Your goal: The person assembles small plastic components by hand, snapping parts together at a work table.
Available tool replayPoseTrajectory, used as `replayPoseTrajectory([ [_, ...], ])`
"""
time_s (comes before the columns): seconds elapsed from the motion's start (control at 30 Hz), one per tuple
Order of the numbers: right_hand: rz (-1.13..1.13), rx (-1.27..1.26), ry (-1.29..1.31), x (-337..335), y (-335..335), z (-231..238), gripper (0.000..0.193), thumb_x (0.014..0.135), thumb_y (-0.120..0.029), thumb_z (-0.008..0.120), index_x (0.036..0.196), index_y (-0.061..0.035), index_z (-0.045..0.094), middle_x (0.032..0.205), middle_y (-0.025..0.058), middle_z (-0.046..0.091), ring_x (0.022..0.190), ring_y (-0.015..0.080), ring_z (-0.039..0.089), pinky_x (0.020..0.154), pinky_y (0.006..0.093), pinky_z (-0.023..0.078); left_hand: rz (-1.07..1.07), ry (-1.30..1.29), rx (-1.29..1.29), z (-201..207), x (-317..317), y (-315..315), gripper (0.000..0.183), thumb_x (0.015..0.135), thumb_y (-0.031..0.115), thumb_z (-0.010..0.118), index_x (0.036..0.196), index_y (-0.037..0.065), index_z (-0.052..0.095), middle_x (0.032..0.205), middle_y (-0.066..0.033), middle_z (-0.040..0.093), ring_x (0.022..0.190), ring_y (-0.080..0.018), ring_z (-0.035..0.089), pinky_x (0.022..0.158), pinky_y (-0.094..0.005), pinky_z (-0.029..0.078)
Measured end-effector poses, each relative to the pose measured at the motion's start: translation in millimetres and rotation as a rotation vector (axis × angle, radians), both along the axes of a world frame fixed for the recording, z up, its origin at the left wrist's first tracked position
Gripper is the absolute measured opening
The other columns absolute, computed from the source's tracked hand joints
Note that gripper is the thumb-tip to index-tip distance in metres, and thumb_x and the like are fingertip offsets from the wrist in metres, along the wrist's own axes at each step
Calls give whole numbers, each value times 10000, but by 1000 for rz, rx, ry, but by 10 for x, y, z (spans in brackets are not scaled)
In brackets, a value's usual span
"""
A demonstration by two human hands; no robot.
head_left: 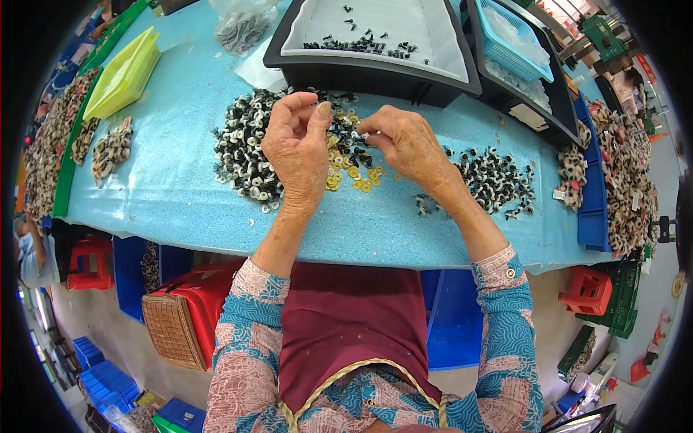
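Maroon apron (pixel 354 317), nearest. Black-and-white pieces (pixel 242 144), heaped beside left hand (pixel 299 151); yellow washers (pixel 367 179), loose between hands, presumably for short reach. Left fingers close together; right hand (pixel 415 144) narrowed likewise; contents too small to tell. Beyond: black tray (pixel 361 78), white-lined.

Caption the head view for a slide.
Left hand and right hand over small black-and-white parts and yellow rings on a blue table, near a black tray.
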State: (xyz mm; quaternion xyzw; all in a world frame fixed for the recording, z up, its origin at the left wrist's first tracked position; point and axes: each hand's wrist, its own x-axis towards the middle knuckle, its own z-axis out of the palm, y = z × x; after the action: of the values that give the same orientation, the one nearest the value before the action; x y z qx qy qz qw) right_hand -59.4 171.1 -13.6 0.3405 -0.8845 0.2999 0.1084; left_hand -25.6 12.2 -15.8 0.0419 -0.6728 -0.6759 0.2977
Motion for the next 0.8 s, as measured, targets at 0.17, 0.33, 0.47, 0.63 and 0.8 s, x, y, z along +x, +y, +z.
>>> replayPoseTrajectory([
  [0.17,30,116,50,-23,-85,-17,147,728,-57,668,872,-77,645,832,69,582,809,257,580,700,378,477,-15,-6,-26,-6,-15,32,125,846,48,632,951,13,572,720,-19,632,625,-55,576,534,-178,447],
  [0.33,15,264,39,-5,-126,13,147,725,-84,676,867,-86,639,854,55,563,846,253,556,711,388,470,-29,-19,-38,-6,-14,23,111,848,45,626,941,13,573,709,-16,630,611,-51,569,527,-175,439],
  [0.47,45,72,-72,-51,42,-3,127,769,-36,613,892,-62,632,841,63,608,770,211,587,669,333,482,-35,-23,-5,0,-19,35,132,816,30,654,920,12,576,678,-16,618,592,-55,561,524,-190,434],
  [0.63,-4,-387,-551,-23,216,84,190,831,-16,549,989,-53,648,809,34,636,700,95,582,634,242,483,-51,-52,-8,-23,-23,58,88,812,26,653,879,19,597,682,-11,621,597,-50,560,531,-198,441],
  [0.8,8,-627,-836,-8,313,-2,179,850,-33,546,991,-13,654,805,23,618,704,68,566,624,196,485,-55,27,-494,-57,-14,96,77,739,1,667,783,59,643,735,-21,633,655,-135,564,604,-264,448],
])
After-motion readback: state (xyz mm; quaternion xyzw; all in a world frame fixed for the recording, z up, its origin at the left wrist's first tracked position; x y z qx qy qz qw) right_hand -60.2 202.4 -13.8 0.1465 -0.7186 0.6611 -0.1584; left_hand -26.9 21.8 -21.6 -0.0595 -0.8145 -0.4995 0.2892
